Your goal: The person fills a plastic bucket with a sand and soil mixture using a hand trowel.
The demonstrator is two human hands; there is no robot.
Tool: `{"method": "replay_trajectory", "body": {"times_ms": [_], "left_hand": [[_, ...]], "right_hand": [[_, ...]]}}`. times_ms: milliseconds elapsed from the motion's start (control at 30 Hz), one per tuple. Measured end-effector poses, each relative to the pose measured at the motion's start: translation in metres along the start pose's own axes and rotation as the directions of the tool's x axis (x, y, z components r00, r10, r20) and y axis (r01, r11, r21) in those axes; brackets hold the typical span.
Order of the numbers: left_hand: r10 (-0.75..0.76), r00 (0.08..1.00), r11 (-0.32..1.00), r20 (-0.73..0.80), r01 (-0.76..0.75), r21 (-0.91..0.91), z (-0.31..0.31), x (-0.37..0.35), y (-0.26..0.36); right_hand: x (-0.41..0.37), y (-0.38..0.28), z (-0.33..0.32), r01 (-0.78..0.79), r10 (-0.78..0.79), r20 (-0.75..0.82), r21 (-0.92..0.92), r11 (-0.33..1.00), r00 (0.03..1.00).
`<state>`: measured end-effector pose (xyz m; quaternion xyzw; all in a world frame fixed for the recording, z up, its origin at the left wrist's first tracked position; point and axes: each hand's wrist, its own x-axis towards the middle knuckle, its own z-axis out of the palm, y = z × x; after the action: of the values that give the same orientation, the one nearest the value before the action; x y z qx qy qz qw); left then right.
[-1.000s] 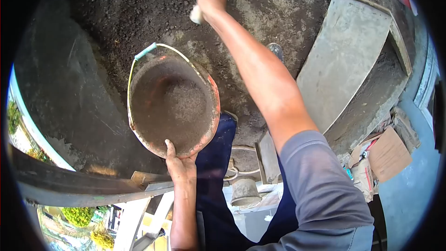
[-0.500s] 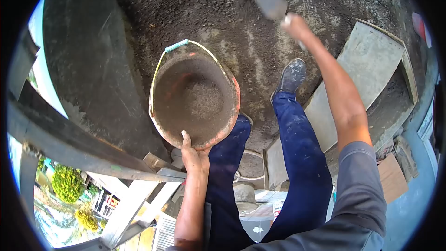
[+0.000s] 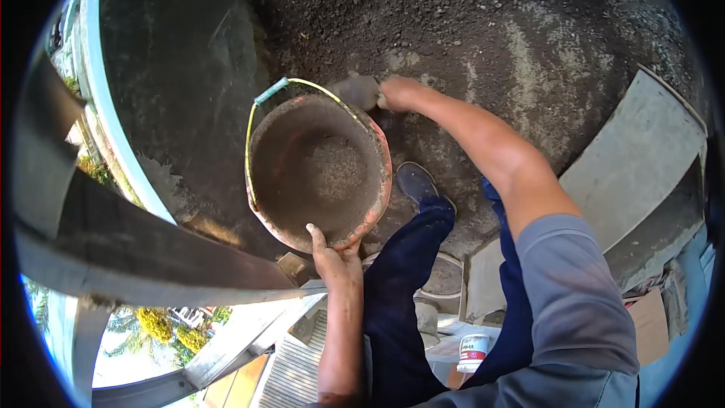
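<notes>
My left hand [image 3: 337, 264] grips the near rim of a worn orange bucket [image 3: 384, 174], thumb inside and fingers underneath. The bucket tilts toward me, its inside coated in grey grit, with a layer of sandy material [image 3: 337, 166] at the bottom. Its yellow wire handle with a light-blue grip [image 3: 272, 91] stands up at the far side. In my right hand [image 3: 400, 95] is a trowel, fingers closed round its handle. The trowel's grey blade [image 3: 356, 93] is beside the bucket's far right rim and carries dark material.
Dark gravelly soil [image 3: 423, 7] spreads beyond the bucket. A grey board [image 3: 642, 151] leans at the right, and a metal frame beam [image 3: 151, 257] crosses the left. Between my legs stand a round tub [image 3: 445, 276] and a white labelled can [image 3: 473, 353].
My right hand has brought the trowel from the far soil back and left to the bucket's rim. The view has shifted, and my legs appear in a different stance.
</notes>
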<state>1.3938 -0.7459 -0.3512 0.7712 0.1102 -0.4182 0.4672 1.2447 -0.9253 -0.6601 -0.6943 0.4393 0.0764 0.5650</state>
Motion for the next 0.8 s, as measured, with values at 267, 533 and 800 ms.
{"method": "replay_trajectory", "body": {"times_ms": [267,533,800], "left_hand": [[0.139,0.99,0.951,-0.029,-0.125,0.284,0.044,0.023,0.012],[0.291,0.953,0.565,0.083,-0.241,0.789,0.169,0.056,0.015],[0.779,0.378,0.189,0.5,-0.902,0.388,0.2,0.091,-0.02]], "right_hand": [[0.014,-0.039,-0.144,-0.169,0.234,-0.105,0.425,0.889,0.967],[-0.126,0.035,-0.187,-0.096,0.041,-0.516,-0.08,0.992,0.856],[-0.188,0.115,-0.174,-0.263,0.249,-0.843,0.134,0.956,0.477]]}}
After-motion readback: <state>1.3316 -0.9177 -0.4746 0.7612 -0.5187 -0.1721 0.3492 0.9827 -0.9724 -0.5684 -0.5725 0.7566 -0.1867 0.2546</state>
